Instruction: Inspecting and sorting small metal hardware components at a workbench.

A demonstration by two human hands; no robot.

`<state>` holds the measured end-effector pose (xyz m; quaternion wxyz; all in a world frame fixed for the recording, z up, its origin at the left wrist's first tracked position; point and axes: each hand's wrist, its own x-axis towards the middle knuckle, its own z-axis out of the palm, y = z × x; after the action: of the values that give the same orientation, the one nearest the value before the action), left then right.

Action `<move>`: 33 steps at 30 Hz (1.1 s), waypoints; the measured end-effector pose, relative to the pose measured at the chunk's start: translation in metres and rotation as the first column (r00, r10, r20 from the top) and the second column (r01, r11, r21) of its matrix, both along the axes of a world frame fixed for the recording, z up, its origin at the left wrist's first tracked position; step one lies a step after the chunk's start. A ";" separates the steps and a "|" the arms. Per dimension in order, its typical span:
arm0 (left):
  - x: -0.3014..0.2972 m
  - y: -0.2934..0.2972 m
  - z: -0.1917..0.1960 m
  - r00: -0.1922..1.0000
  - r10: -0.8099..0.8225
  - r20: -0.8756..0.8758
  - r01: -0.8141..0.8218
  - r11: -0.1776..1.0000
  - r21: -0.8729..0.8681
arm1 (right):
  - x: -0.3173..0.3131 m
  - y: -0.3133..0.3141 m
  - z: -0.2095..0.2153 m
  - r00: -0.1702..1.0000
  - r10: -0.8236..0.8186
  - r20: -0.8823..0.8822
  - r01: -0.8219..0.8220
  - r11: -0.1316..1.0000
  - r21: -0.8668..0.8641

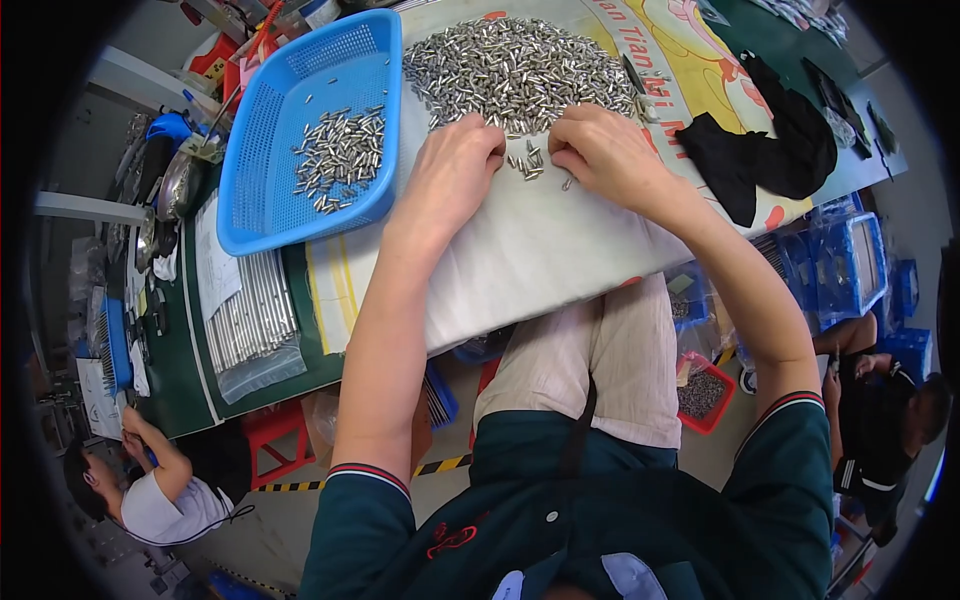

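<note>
My left hand (452, 165) and right hand (607, 155) both rest at the near edge of the pile (520, 72) of small metal pins, which spreads just beyond my knuckles on the pale sheet (540, 245). My left fingers are curled, thumb drawn in narrowly against them; I cannot tell whether a pin is pinched there. My right fingers curl down too, close to the thumb, and again I cannot tell if they hold anything. Between my hands lies a small cluster (527, 162) of pins, apart from both, and one stray pin (567, 184) sits just below my right thumb. The blue basket (268, 135) stands to the left of my left hand, with more pins in it, and a black cloth (745, 165) lies right of my right hand.
</note>
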<state>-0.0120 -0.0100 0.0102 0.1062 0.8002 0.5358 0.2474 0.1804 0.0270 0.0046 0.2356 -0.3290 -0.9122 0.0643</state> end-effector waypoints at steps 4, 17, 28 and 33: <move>-0.002 0.000 0.000 1.000 0.014 -0.010 -0.014 0.998 0.057 | -0.001 0.000 0.015 0.998 -0.029 -0.056 0.019 0.987 -0.161; 0.002 0.001 -0.002 0.988 -0.150 0.041 0.147 0.986 0.078 | 0.021 -0.021 0.022 0.987 -0.111 -0.113 0.077 0.961 -0.266; 0.009 -0.002 0.003 0.990 -0.134 -0.037 0.135 0.991 0.002 | -0.002 -0.029 0.013 0.954 -0.281 0.103 0.293 0.948 -0.128; 0.010 -0.007 0.001 0.987 -0.105 -0.121 0.111 0.992 0.051 | -0.009 -0.036 0.024 0.941 -0.235 0.243 0.268 0.957 -0.111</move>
<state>-0.0017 -0.0174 0.0108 0.0646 0.8441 0.4897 0.2087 0.1710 -0.0087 0.0286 0.1120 -0.4642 -0.8766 0.0604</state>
